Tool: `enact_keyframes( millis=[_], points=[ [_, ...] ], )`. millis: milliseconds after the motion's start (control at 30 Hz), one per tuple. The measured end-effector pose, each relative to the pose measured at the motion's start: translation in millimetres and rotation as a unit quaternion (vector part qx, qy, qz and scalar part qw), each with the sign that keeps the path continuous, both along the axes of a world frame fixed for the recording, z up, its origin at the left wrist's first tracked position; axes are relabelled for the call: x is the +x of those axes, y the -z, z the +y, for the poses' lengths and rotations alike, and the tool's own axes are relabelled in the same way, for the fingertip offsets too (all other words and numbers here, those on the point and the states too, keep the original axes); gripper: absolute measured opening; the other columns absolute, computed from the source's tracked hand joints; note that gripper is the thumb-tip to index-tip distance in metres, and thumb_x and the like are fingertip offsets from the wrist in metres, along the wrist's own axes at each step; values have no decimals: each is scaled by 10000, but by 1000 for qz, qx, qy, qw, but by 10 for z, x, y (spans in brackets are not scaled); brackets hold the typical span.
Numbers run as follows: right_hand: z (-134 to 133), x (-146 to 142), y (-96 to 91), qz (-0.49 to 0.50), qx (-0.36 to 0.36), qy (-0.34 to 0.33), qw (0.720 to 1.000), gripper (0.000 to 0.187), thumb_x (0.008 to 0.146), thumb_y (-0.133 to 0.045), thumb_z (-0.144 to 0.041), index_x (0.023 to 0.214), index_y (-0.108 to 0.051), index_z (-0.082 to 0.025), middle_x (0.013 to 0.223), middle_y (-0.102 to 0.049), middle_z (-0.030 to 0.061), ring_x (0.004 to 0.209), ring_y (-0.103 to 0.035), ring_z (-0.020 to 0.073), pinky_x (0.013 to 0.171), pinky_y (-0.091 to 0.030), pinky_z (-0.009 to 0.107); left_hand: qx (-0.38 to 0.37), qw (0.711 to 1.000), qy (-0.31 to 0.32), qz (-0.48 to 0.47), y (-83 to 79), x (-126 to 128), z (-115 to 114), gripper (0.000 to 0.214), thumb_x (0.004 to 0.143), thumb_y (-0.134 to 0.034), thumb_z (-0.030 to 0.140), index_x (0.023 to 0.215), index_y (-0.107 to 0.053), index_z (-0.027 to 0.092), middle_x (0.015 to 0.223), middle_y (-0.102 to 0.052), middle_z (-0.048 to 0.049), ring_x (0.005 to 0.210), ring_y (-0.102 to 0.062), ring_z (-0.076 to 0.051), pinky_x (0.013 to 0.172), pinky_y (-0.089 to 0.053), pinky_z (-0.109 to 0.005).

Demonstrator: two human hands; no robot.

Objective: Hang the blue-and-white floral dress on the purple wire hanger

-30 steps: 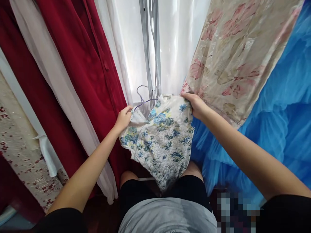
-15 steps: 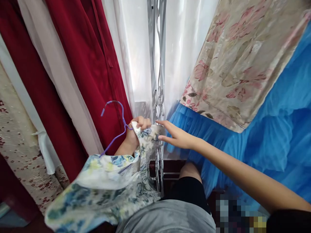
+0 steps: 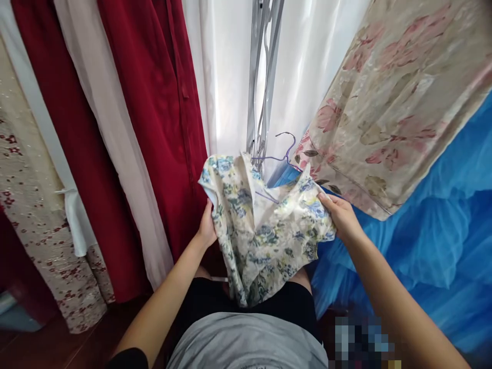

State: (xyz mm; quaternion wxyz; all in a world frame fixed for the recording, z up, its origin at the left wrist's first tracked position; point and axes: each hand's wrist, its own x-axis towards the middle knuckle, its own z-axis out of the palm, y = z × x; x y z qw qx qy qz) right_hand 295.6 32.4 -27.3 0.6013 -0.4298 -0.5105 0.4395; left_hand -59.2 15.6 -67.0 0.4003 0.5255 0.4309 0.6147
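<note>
Floral garment (image 3: 265,230), white with blue and yellow flowers, hung at the centre of the frame between our two hands, on a purple hanger (image 3: 286,148) whose hook poked up just above the collar, toward upper centre-right. Its long axis ran from that hook down to the hem at lower centre, over our lap, tilting slightly leftward as it dropped.

Our left hand (image 3: 207,228) was against the garment's left edge, just below the shoulder. Its fingers went behind the cloth, so we could not tell whether they curled shut or only propped it. Our right hand (image 3: 342,218) held the right edge, with the fingers folded narrowly on a pinch of fabric and the thumb on top. The hook lay up and to the left of that hand, and clearly nearer to it than to the left hand.

Behind the garment stood a metal grille (image 3: 263,66) in front of a white sheer curtain (image 3: 226,77). A dark red dress (image 3: 154,102) hung at left. At right, a beige flowered fabric (image 3: 395,102) hung above blue tulle (image 3: 442,230), and both were close beside our right wrist.
</note>
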Motion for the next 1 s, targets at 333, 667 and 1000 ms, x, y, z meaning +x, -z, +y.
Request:
enact_keyframes(
  millis=[333,667,1000],
  points=[
    [29,-272,-489,-20,22,-30,999,311,750,-801,-527,790,-749,-223,726,-767,61,611,-691,253,513,-534,329,-17,987,-79,-139,1000,57,-223,476,738,-822,416,1128,-742,154,1230,-741,-121,1273,-625,-325,1123,-451,-426],
    [-90,-137,-192,-27,-22,-55,998,359,774,-767,-584,813,-754,-227,764,-764,70,669,-696,276,583,-555,361,-78,984,-109,-120,1158,67,-401,385,711,-746,347,1063,-733,191,1139,-764,-92,1226,-648,-313,1071,-484,-406],
    [-741,-639,967,-46,154,270,949,160,922,-604,-398,1004,-613,-261,976,-655,62,901,-613,248,806,-500,371,-124,975,-141,-120,1404,362,-651,296,683,-670,338,955,-702,224,1063,-765,-71,1176,-658,-320,1041,-492,-413]
  ],
)
